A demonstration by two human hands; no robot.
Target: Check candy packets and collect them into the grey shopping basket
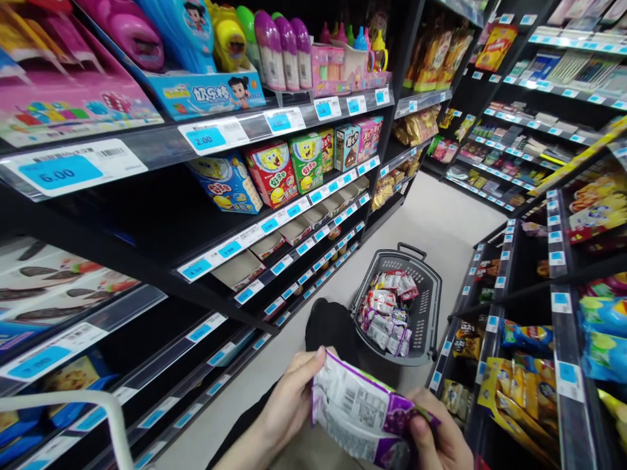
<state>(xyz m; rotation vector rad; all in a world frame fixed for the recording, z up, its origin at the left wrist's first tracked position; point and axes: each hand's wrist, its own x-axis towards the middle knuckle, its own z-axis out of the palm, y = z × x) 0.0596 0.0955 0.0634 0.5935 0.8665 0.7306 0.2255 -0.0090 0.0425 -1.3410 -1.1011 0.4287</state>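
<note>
At 6 o'clock in the head view, low in a shop aisle, the left hand (289, 405) and right hand (438, 440) both grip one purple-and-white snack packet (362, 414). Left fingers clamp its upper left edge, right thumb and fingers pinch the lower right corner. The packet is tilted, barcode side up, held off the floor just above the person's lap.

Step in hand, as a judgement: packet is being turned or checked between both hands. Next move likely calls for one hand to let go so the other can carry it clear; grip on the crinkly film needs to stay firm at the edge.

At 12 o'clock from the hands, near them on the floor: grey shopping basket (426, 287), handle up, partly filled with red-and-white packets (386, 313). A dark knee (330, 326) sits between the hands and the basket, touching or just beside its rim; cannot tell which.

At 9 to 11 o'clock: left shelving (161, 261) with blue price tags, cartoon snack boxes (272, 173) on one tier, lower tiers mostly bare. At 3 o'clock: right shelving (558, 274) with bagged snacks, close in. At 8 o'clock: white rail (110, 418), near the left forearm. The narrow aisle and the knee crowd any reach forward.
</note>
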